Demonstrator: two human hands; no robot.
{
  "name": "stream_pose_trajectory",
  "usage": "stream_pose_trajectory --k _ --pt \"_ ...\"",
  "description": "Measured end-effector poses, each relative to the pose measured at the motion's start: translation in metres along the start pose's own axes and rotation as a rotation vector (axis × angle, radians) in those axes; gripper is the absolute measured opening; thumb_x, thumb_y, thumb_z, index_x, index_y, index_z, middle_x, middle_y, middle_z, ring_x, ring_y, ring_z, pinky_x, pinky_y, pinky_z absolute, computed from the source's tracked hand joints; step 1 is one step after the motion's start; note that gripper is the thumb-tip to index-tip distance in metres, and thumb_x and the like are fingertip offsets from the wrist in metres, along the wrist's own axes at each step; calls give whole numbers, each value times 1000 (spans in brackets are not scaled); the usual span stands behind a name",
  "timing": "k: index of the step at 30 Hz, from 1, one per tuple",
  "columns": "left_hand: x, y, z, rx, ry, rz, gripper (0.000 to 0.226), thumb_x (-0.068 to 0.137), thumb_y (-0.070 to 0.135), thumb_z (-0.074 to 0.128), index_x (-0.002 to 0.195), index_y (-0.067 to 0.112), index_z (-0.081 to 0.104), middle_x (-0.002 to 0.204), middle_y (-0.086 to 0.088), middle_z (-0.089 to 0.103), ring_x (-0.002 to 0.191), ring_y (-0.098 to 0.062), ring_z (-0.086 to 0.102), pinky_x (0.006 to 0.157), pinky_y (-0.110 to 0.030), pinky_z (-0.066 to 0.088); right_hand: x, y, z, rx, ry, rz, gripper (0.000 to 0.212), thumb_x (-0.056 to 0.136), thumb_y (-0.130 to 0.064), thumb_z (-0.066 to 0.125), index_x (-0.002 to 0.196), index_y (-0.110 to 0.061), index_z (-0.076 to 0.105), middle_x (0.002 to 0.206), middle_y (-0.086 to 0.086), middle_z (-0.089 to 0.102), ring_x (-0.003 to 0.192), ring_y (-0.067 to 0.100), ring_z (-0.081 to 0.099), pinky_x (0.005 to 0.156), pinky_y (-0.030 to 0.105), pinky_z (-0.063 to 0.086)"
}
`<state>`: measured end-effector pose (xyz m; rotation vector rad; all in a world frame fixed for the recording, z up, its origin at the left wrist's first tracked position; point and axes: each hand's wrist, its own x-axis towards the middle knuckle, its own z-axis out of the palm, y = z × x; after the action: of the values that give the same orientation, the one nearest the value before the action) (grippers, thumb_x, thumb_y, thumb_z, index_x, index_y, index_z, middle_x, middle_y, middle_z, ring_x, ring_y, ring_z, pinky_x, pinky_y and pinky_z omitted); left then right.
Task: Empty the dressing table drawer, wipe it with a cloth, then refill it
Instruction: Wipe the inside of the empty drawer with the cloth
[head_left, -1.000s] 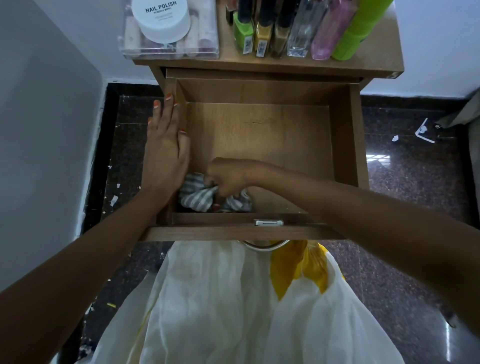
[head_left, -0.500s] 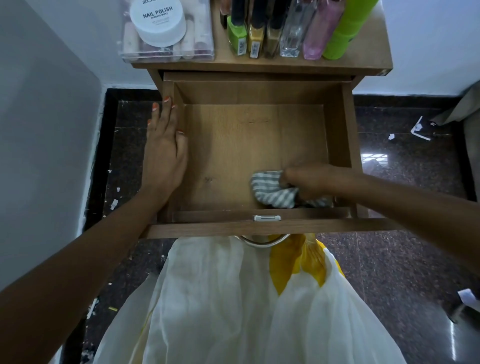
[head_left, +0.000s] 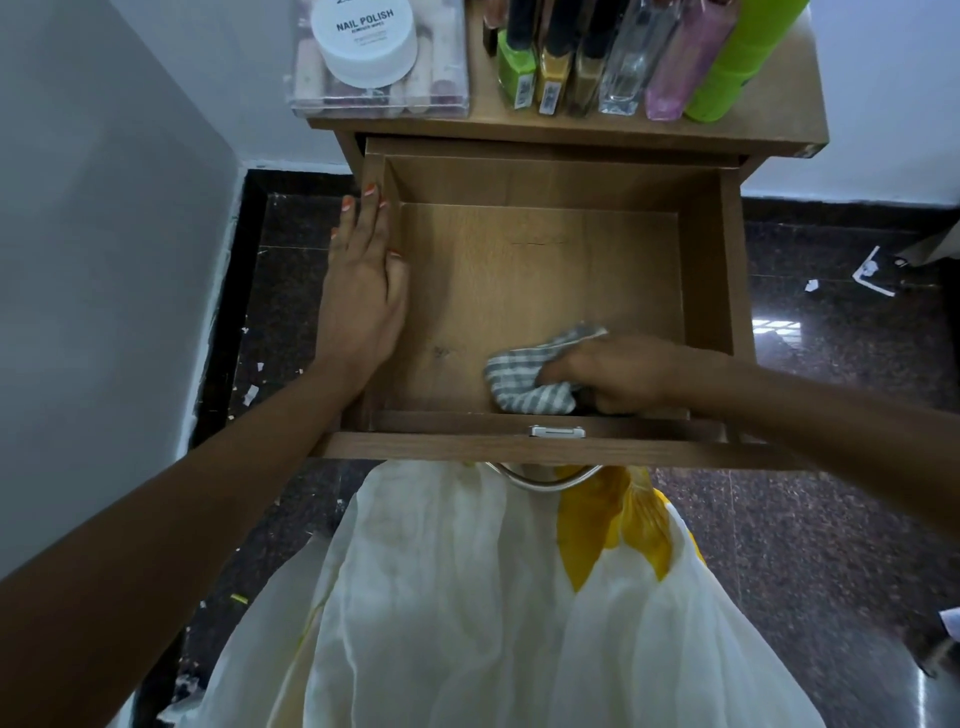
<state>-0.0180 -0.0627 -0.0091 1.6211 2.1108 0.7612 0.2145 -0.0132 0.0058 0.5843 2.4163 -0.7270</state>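
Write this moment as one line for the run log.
step: wipe drawer | right hand: grips striped cloth on drawer floor, near front | left hand: rests flat on drawer's left wall

The cloth (head_left: 524, 382) is showing grey and white stripes; the drawer (head_left: 519, 270) is showing brown woodgrain. The left grip (head_left: 363, 306) is wearing orange nail varnish. The garment (head_left: 457, 597) is showing white with yellow patches; the floor (head_left: 831, 519) is showing dark speckles.

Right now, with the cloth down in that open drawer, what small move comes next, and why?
Probably push the striped cloth deeper into the drawer: the right hand grips it by the front wall, the far floor lies bare, and the left hand rests on the side wall.
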Motion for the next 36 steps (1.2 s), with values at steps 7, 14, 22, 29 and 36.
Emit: stream_pose_trajectory --k 7,14,22,29,36 --pt "-1 2 0 -28 -2 -14 54 89 16 22 143 5 25 155 -7 17 145 -22 5 119 -44 15 69 -51 -10 -73 158 -166 41 82 -4 48 119 -18 59 120 5 64 111 23 58 87 36 50" --pt "0 -1 1 -10 -4 -6 54 90 15 23 143 4 25 155 -8 16 145 -23 4 119 -43 13 89 -64 -8 41 282 -100 34 79 -5 50 106 -16 66 106 6 69 98 25 62 73 30 48" --pt "0 0 0 -13 -6 -8 52 92 14 24 144 4 24 155 -8 15 145 -22 4 119 -43 12 92 -42 -23 155 385 61 36 83 -11 55 118 -18 59 120 8 61 112 27 55 84 35 45" --pt "0 -1 0 -19 -5 -3 55 91 19 22 144 5 24 156 -8 15 145 -22 4 120 -38 8 105 4 -50 123 539 181 44 90 -13 50 133 -16 44 135 12 45 121 30 47 94 36 43" --pt "0 2 0 -15 3 -8 56 89 20 20 143 4 25 155 -8 15 145 -22 5 120 -38 9 122 -35 -12 90 507 -207 20 84 -16 55 92 -5 70 120 18 61 114 30 51 100 38 35"
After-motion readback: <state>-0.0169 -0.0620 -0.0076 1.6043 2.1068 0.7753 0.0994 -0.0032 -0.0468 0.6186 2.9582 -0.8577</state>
